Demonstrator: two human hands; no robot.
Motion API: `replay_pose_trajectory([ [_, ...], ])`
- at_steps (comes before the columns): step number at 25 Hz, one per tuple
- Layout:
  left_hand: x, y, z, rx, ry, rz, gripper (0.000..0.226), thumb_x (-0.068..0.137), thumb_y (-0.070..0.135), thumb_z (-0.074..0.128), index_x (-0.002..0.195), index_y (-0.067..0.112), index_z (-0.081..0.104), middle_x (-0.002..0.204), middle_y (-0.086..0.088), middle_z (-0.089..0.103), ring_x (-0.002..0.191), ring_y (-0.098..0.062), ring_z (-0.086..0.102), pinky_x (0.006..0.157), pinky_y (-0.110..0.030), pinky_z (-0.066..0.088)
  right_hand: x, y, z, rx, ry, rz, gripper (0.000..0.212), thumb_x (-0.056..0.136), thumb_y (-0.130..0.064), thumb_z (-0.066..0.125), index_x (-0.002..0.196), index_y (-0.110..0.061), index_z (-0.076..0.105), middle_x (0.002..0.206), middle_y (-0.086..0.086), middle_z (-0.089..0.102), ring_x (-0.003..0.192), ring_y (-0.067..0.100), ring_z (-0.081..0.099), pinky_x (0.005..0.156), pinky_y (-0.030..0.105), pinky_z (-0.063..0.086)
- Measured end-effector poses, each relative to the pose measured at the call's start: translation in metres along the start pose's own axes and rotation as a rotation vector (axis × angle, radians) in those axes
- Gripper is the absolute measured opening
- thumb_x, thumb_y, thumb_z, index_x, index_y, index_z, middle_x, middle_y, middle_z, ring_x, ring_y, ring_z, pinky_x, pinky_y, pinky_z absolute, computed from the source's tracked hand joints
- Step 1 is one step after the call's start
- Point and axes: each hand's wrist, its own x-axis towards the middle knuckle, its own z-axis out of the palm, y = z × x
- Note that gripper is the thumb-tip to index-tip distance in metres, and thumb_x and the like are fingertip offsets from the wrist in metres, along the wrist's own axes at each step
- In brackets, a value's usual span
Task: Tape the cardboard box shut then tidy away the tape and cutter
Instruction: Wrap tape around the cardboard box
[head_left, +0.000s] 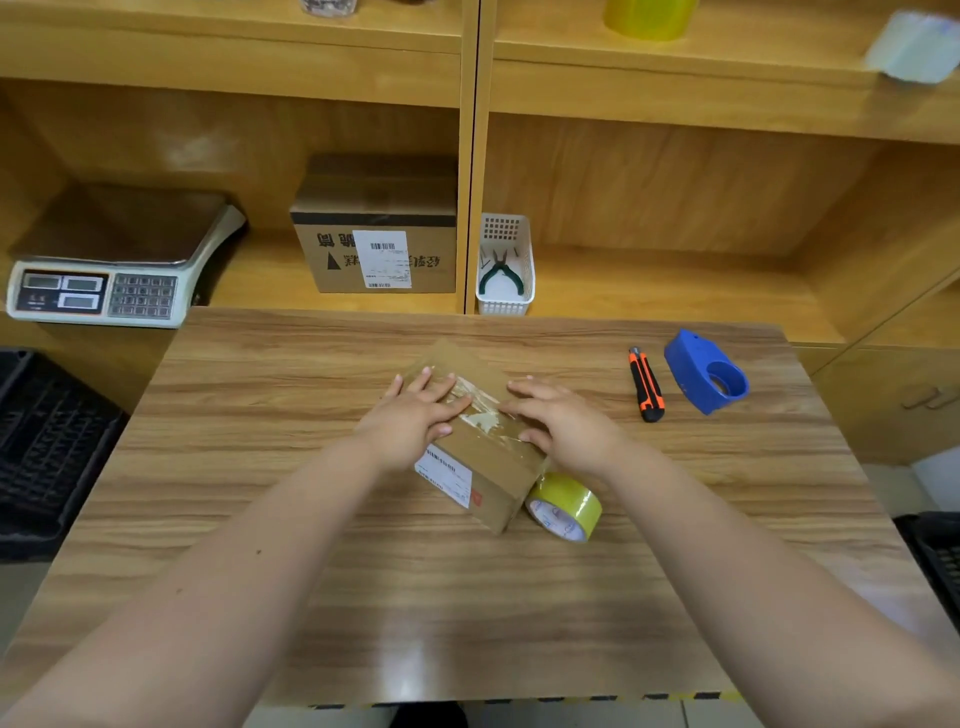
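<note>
A small cardboard box (491, 457) lies at an angle in the middle of the wooden table (260, 519), with a white label on its near side and a strip of clear tape along its top. My left hand (415, 421) rests flat on the box's left half, fingers spread. My right hand (563, 421) lies flat on its right half. A roll of yellowish tape (566, 506) stands against the box's near right corner. An orange and black cutter (645, 384) lies to the right, apart from both hands.
A blue tape dispenser (704, 371) sits right of the cutter. On the shelf behind stand a weighing scale (104, 275), a larger labelled carton (376, 234) and a white basket (505, 270) holding pliers. Black crates flank the table.
</note>
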Motion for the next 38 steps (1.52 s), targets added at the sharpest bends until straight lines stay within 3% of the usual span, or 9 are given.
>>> replay_pose_trajectory([
  [6,0.035,-0.029,-0.018,0.075,-0.069,0.138,0.056,0.103,0.016,0.031,0.149,0.044,0.014,0.163,0.001,-0.007,0.148,-0.024,-0.017,0.117,-0.049,-0.011,0.032,0.002,0.000,0.123,-0.105,0.000,0.056,0.089,-0.022,0.061,0.141,-0.025,0.039,0.156,-0.006,0.021,0.146,0.012,0.007,0.117,0.034,0.011],
  [11,0.054,-0.028,-0.031,0.160,0.079,0.102,0.061,0.103,0.013,0.029,0.150,0.043,0.005,0.162,-0.006,-0.010,0.149,-0.025,-0.013,0.121,-0.042,-0.004,0.042,0.003,-0.001,0.141,-0.045,0.091,0.057,0.090,-0.030,0.059,0.142,-0.026,0.037,0.157,-0.004,0.021,0.146,0.015,0.006,0.117,0.034,0.011],
  [13,0.064,-0.029,-0.032,0.163,0.164,0.073,0.063,0.101,0.010,0.036,0.151,0.037,0.009,0.163,-0.008,0.001,0.150,-0.026,-0.005,0.122,-0.042,0.002,0.046,0.002,-0.001,0.122,-0.026,0.143,0.057,0.090,-0.034,0.058,0.142,-0.028,0.036,0.157,-0.004,0.020,0.146,0.016,0.006,0.116,0.034,0.012],
  [15,0.071,-0.030,-0.035,0.131,0.223,0.025,0.056,0.098,0.009,0.043,0.148,0.028,0.028,0.160,-0.012,0.019,0.149,-0.031,0.009,0.121,-0.041,0.010,0.051,0.001,-0.003,0.112,-0.028,0.186,0.058,0.090,-0.036,0.058,0.143,-0.029,0.035,0.157,-0.005,0.019,0.146,0.015,0.006,0.115,0.034,0.013],
  [18,0.073,-0.019,-0.036,-0.002,0.180,0.027,0.042,0.100,0.022,0.042,0.141,0.016,0.042,0.152,-0.013,0.034,0.143,-0.032,0.024,0.116,-0.041,0.022,0.063,0.001,-0.004,0.146,-0.010,0.225,0.058,0.090,-0.034,0.059,0.142,-0.028,0.036,0.157,-0.005,0.018,0.146,0.015,0.006,0.115,0.036,0.016],
  [22,0.084,-0.007,-0.028,-0.057,0.102,-0.028,0.060,0.098,0.041,0.042,0.150,0.017,0.025,0.162,-0.015,0.008,0.149,-0.033,0.005,0.120,-0.044,0.012,0.081,0.008,-0.001,0.151,0.036,0.224,0.056,0.091,-0.034,0.056,0.142,-0.027,0.035,0.158,-0.001,0.018,0.147,0.018,0.005,0.117,0.042,0.020],
  [30,0.115,-0.004,-0.034,-0.126,0.105,-0.062,0.059,0.100,0.015,0.040,0.152,0.013,0.013,0.162,-0.016,-0.006,0.149,-0.027,-0.010,0.121,-0.041,-0.004,0.100,0.034,0.005,0.209,0.181,0.179,0.053,0.091,-0.040,0.054,0.140,-0.025,0.041,0.156,-0.001,0.025,0.146,0.020,0.009,0.115,0.045,0.025],
  [34,0.110,-0.004,-0.040,-0.133,0.143,-0.089,0.057,0.098,0.024,0.046,0.150,0.017,0.023,0.162,-0.011,0.006,0.150,-0.027,0.002,0.122,-0.042,0.005,0.097,0.043,0.002,0.190,0.197,0.106,0.049,0.089,-0.040,0.056,0.134,-0.024,0.049,0.152,-0.002,0.034,0.144,0.019,0.018,0.114,0.045,0.028],
  [38,0.099,0.001,-0.043,-0.194,0.262,-0.124,0.045,0.093,0.029,0.054,0.137,0.021,0.047,0.151,-0.004,0.041,0.141,-0.027,0.031,0.118,-0.042,0.026,0.081,0.065,-0.009,0.220,0.236,0.092,0.033,0.089,-0.024,0.057,0.121,-0.021,0.060,0.141,-0.003,0.050,0.135,0.019,0.036,0.112,0.040,0.031],
])
